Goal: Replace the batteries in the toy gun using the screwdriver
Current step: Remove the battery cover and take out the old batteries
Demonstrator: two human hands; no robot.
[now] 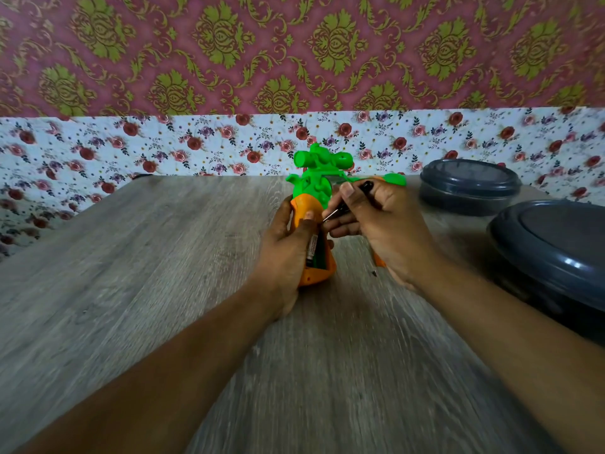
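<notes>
Gun (314, 188): upright on the table (163, 257), grip toward the person, so the open battery bay faces up.
Left hand (288, 253): wraps the orange grip, thumb on top, steadying it.
Battery (311, 249): seated in the bay, label visible.
Right hand (370, 221): pinches the screwdriver (347, 201), tip angled at the bay's upper end, probably to pry the battery.
Screw (373, 273): loose on the table, near the right hand.

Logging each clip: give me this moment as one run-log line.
left hand: holds toy gun | compartment: open, battery inside | right hand: holds screwdriver, tip at grip | loose screw on table
</notes>
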